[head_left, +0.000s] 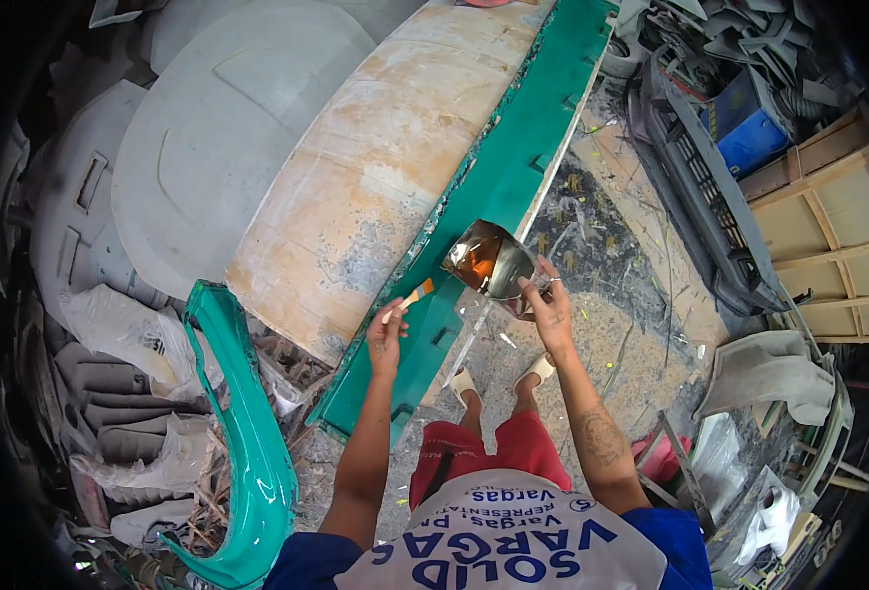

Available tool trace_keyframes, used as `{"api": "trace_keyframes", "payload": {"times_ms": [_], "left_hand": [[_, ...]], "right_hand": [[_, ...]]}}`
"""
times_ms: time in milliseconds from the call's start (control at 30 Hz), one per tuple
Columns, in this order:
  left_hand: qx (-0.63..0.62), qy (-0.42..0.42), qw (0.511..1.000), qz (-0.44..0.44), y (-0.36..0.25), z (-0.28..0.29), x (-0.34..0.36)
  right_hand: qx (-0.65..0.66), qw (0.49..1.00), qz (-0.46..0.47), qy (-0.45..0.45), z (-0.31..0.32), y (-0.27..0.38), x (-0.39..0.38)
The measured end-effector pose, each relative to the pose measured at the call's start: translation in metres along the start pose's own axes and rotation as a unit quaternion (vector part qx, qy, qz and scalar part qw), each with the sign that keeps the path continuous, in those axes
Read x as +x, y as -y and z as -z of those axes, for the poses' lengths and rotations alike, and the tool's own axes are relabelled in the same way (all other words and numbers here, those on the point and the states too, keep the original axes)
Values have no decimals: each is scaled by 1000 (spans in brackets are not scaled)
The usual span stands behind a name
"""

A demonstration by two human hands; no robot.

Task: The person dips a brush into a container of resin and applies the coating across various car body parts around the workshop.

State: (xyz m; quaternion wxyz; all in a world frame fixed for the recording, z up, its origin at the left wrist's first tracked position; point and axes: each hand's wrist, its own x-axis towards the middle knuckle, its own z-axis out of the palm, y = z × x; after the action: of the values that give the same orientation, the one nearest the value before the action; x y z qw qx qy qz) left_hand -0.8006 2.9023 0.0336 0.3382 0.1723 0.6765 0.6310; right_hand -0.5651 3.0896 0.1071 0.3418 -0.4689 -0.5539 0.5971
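My left hand (386, 337) is closed around the pale handle of a small paintbrush (418, 294), its bristles pointing up to the right over a long glossy green panel (498, 187). In my right hand (552, 313) is a see-through jug (506, 273) with amber-brown liquid in it. The jug is tilted, with its mouth toward the green panel; whether any liquid runs out, I cannot tell. Dark, rough-looking material lines the panel's left edge. A gap separates the brush from the jug.
A worn tan board (356, 187) lies left of the panel, beside large grey rounded pieces (228, 138). A curved green part (257, 462) stands at lower left. To the right are a dark grey bumper (702, 177), a blue container (746, 123) and a wood-framed panel (828, 226).
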Motion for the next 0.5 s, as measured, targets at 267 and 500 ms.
{"api": "trace_keyframes", "payload": {"times_ms": [267, 500], "left_hand": [[283, 50, 941, -177, 8, 26, -25], [361, 96, 917, -140, -49, 55, -42]], "right_hand": [[59, 993, -77, -62, 59, 37, -32], [67, 990, -82, -93, 128, 29, -78]]}}
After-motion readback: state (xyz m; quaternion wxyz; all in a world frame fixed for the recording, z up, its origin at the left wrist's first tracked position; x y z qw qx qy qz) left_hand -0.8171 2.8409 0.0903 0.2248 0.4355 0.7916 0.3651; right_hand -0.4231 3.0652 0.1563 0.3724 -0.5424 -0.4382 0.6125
